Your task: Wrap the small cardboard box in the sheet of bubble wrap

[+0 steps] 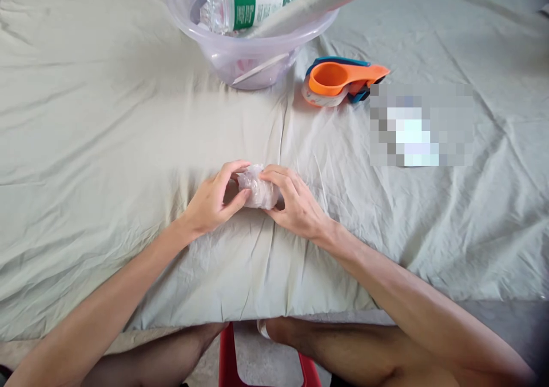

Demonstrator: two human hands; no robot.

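A small bundle wrapped in clear, crinkled plastic film sits low over the cloth, in front of me at the middle of the view. My left hand grips its left end between the thumb and the fingers. On its right end, my right hand is closed, fingers over the top and the thumb low at the front. What lies inside the wrapping cannot be made out.
A translucent lilac basin at the back holds a plastic water bottle and a long pale roll. Right of it lies an orange and blue tape dispenser. A pixelated patch covers something at right. Grey cloth covers the table; a red stool shows below.
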